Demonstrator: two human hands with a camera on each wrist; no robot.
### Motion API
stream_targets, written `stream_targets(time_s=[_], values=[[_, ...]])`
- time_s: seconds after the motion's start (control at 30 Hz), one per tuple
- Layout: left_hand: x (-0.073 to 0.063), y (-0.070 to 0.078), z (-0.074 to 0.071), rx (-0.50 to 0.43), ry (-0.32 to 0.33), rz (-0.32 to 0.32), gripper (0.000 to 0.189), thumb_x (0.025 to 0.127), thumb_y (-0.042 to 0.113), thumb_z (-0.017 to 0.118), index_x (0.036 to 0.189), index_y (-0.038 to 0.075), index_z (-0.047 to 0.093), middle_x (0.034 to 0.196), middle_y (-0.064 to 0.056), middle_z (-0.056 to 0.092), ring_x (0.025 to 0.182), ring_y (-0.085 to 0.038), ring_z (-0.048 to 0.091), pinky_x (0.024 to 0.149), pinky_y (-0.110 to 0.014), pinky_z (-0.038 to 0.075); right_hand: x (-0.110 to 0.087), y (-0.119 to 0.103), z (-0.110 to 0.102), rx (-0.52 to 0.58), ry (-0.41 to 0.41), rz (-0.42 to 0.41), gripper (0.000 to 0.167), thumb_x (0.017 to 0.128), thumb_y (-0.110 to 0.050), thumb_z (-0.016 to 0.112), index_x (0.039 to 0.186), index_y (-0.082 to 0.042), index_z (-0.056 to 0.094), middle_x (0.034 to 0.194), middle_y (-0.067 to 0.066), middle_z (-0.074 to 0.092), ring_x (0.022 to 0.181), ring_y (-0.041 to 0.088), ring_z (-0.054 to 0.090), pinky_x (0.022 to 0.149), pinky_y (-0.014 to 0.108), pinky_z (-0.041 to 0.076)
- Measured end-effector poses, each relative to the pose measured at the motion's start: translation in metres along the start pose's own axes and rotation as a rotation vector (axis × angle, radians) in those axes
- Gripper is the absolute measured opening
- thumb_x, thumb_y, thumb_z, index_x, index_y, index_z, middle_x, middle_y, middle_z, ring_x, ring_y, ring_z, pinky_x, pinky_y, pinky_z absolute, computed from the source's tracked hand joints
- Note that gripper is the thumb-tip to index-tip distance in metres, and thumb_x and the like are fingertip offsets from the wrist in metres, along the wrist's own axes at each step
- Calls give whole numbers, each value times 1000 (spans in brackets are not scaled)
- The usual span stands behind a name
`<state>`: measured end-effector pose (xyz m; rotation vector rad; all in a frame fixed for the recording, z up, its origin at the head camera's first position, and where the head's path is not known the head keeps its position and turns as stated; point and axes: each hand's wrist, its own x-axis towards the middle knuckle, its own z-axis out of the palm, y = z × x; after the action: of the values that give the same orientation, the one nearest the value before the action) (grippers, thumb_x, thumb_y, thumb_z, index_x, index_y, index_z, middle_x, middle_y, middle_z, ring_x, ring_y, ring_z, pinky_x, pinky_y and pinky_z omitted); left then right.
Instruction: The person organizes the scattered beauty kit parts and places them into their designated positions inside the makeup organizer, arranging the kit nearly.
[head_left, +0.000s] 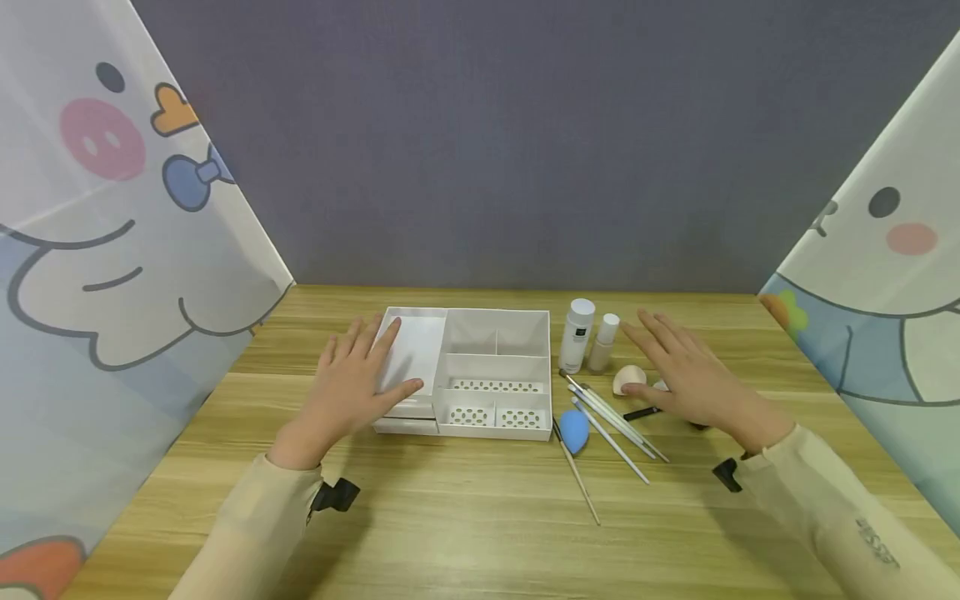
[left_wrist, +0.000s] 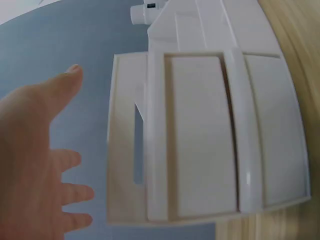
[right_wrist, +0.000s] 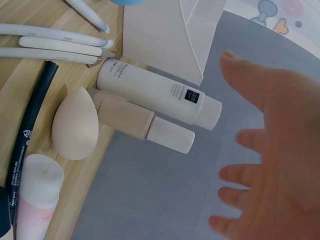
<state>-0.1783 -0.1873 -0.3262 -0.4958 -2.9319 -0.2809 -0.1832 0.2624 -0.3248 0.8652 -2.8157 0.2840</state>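
A white compartment organizer (head_left: pixel 495 367) stands mid-table on the wooden top. My left hand (head_left: pixel 367 367) is spread flat with straight fingers over its left section and holds nothing; whether it touches the box is unclear. In the left wrist view the organizer (left_wrist: pixel 200 140) fills the frame, with the open left hand (left_wrist: pixel 35 165) beside it. My right hand (head_left: pixel 675 367) hovers open over a beige sponge (head_left: pixel 627 379) and a black pen (head_left: pixel 641 412). The right wrist view shows the open right hand (right_wrist: pixel 270 150) above a white bottle (right_wrist: pixel 155 90), a small beige bottle (right_wrist: pixel 140 122) and the beige sponge (right_wrist: pixel 75 125).
A white bottle (head_left: pixel 577 333) and a beige bottle (head_left: pixel 603 342) stand right of the organizer. Several thin brushes (head_left: pixel 611 417) and a blue sponge (head_left: pixel 574 429) lie in front. A pink-white tube (right_wrist: pixel 35 200) lies by the black pen (right_wrist: pixel 30 120). Cartoon-printed panels wall both sides.
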Motion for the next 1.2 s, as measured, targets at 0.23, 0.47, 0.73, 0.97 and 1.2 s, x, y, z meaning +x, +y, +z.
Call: stream_targets(time_s=[0.23,0.47,0.73,0.97,1.2], values=[[-8,-14,3,-82,105,30,92,92,53,61,157,3,20,159,-24,24,145,-45,18,112,-65,19,20,4,3,49,115,-122,78,91,-19,75,150,6,30,147,31,35,132,50,37,100,65,37],[-17,-31,14,-195,190,45,89,89,43,70,153,-3,28,152,-28,33,139,-49,30,109,-65,27,40,4,3,126,78,-44,70,95,-19,70,149,6,32,142,30,40,129,48,41,102,63,37],[-26,-44,25,-340,170,-37,87,91,41,70,156,2,26,153,-29,32,139,-50,29,107,-69,26,60,9,6,171,86,-69,59,100,-13,61,148,7,33,143,28,41,130,47,41,105,62,36],[-28,-50,37,-465,216,-24,74,92,27,71,149,-4,36,147,-30,40,131,-51,39,103,-67,34,71,15,8,273,33,-11,55,103,-18,57,147,7,36,144,28,42,129,46,43,103,62,38],[-25,-53,51,-630,278,47,61,91,7,70,143,-9,43,141,-29,47,127,-48,46,99,-62,43,82,21,15,372,33,34,59,98,-20,65,144,8,41,137,27,50,122,44,50,100,58,41]])
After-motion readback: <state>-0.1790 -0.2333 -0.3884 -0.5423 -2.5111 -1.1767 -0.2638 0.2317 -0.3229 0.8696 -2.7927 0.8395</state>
